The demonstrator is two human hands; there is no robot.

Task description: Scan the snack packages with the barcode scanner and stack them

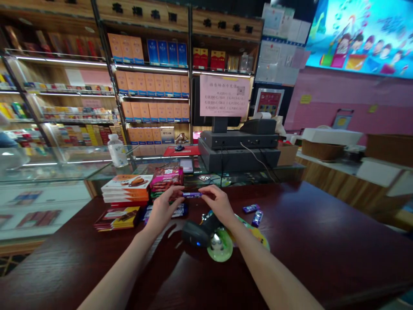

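A small purple-wrapped candy bar [192,195] is held level above the dark wooden counter [309,249]. My left hand [166,204] pinches its left end, and my right hand [219,202] pinches the right end. Two similar purple-wrapped bars, one [251,208] behind the other [257,218], lie to the right of my right hand. Beneath my hands rests a black barcode scanner [196,234] with a small blue light. It lies by a green mouse pad [220,246] with a panda picture, partly hidden by my right arm.
Left of my hands stand stacked white-and-orange boxes [127,188], yellow-and-red chocolate packs [119,218] and pink packs [166,178]. A plastic bottle [117,150] stands on the glass case behind. A cash register [238,148] with a monitor rises at the back, before shelves of boxed goods [153,84].
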